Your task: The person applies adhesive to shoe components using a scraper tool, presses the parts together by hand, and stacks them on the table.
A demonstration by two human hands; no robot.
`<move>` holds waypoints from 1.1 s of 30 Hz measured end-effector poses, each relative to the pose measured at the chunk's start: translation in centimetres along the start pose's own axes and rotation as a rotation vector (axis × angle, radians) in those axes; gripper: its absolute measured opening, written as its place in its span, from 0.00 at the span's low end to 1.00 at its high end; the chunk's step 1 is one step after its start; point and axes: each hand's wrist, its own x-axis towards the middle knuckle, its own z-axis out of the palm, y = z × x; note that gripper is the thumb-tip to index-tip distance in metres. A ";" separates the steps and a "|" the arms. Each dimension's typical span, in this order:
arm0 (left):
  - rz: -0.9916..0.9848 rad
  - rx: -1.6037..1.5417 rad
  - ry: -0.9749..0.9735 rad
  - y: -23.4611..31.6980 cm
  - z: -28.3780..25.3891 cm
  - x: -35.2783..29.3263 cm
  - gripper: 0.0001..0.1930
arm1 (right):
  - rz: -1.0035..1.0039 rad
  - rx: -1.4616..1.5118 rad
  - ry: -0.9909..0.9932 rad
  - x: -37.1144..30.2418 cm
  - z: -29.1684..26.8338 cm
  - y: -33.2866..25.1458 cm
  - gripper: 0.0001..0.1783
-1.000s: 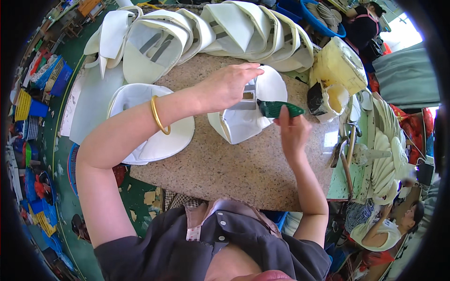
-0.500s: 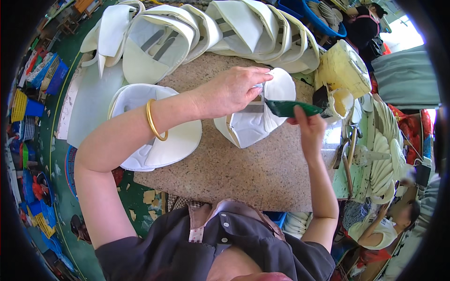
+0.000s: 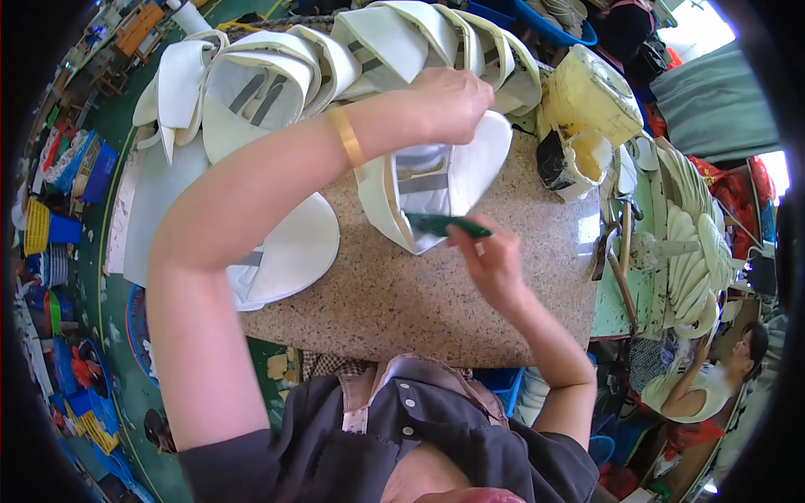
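Note:
In front of me a white pouch-like piece [image 3: 472, 172] stands with its mouth up. Its folded-back rim is rounded, and grey strips cross the pale lining. My left hand [image 3: 453, 105] is closed at its far edge, the fingertips mostly hidden behind the knuckles. My right hand [image 3: 493, 256] grips a flat green-handled tool [image 3: 444, 225]. That tool's tip reaches the near left inside edge of the piece; its working end is too small to make out. Under my left forearm lies a second white piece [image 3: 298, 251], partly covered by the arm.
The speckled tabletop [image 3: 402, 310] carries a row of similar white pieces [image 3: 260, 92] along its far side. To the right stand a yellowed container [image 3: 591, 96], a cut-open glue pot [image 3: 587, 159], hand tools [image 3: 622, 277] and stacked white pieces [image 3: 692, 260]. Another person [image 3: 696, 386] sits at lower right.
My right hand has brought the green-handled tool left and nearer, from the right rim to the near left edge of the piece. The left hand has moved farther away and curled shut.

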 end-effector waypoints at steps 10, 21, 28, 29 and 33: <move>-0.037 -0.508 0.481 3.0 1.8 -9.4 0.08 | -0.052 0.018 -0.108 0.8 -2.2 1.4 0.08; -0.049 -0.664 0.598 4.0 -2.4 -8.8 0.08 | 0.318 -0.707 0.411 3.4 -18.7 10.9 0.22; -0.065 -0.548 0.496 3.7 1.8 -7.4 0.04 | 0.630 0.142 0.552 3.7 -20.9 12.4 0.15; -0.060 -0.530 0.498 3.8 1.5 -7.3 0.04 | 0.696 0.412 0.499 3.5 -20.6 12.0 0.12; -0.026 -0.557 0.472 3.6 1.7 -7.0 0.03 | 0.539 0.577 0.451 2.8 -14.2 7.1 0.11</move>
